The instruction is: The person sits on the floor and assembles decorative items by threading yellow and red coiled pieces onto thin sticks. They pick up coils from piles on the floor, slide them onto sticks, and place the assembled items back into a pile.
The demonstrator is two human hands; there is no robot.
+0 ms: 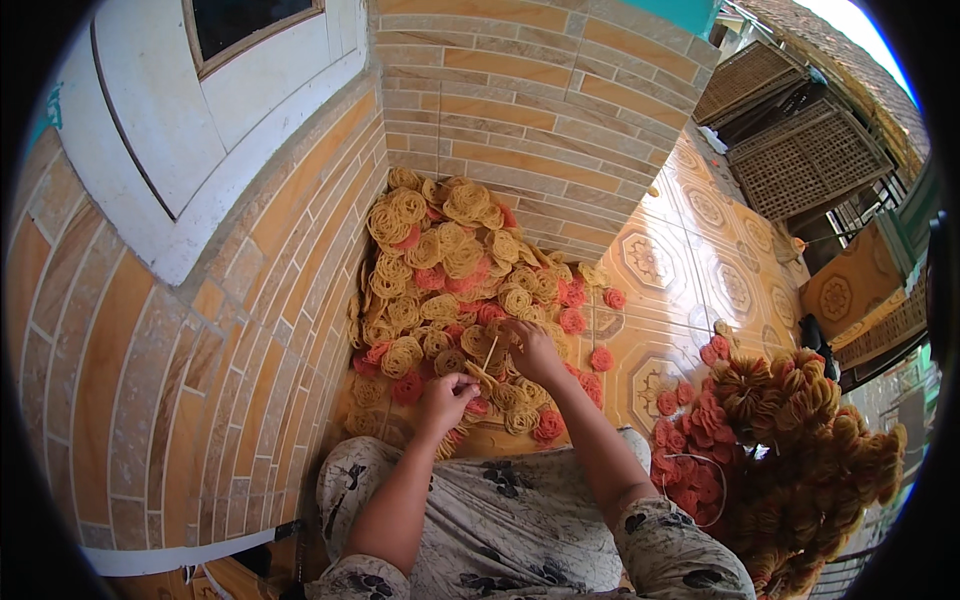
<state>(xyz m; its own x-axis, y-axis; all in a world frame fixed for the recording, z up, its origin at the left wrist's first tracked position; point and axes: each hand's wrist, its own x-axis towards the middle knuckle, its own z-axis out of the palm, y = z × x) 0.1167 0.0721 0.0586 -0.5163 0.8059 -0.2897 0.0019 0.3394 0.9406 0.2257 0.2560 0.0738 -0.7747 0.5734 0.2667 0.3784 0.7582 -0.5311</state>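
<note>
A large heap of round, lacy, noodle-like crackers (462, 250), mostly yellow with some coral-red ones, lies before me against the brick-patterned wall. My left hand (450, 398) is closed low over the heap, thumb and fingers pinched on a thin pale stick (491, 351). A yellow cracker (481, 377) sits at the stick's lower part, beside my left fingertips. Just right of the stick's upper end, my right hand (532, 350) has its fingers bent around a yellow cracker, partly hidden by the hand.
On my right stand thick bunches of stacked yellow-brown crackers (790, 410), with red crackers (690, 450) and a white cord (712, 470) beside them. Walls (500, 90) meet in a corner behind the heap. Woven panels (810, 155) lean beyond the tiled floor (640, 330).
</note>
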